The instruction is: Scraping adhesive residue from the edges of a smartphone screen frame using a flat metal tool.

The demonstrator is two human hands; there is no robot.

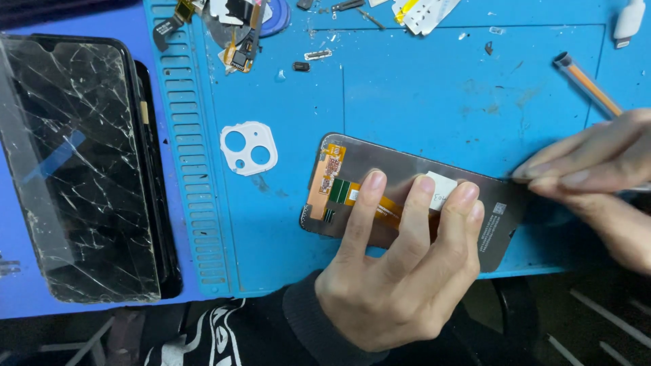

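A phone display panel [390,163] lies back-side up on the blue work mat [420,88], with an orange flex cable and a white sticker on it. My left hand [400,264] presses three fingers down on the panel's middle. My right hand [597,169] pinches the panel's right edge, fingers closed around a thin tool that is mostly hidden.
A cracked phone screen [74,156] rests on a black phone frame at the left. A white camera-lens cover [249,148] lies on the mat. Small parts and flex cables [241,41] are scattered along the top. An orange-tipped tool [586,83] lies at the upper right.
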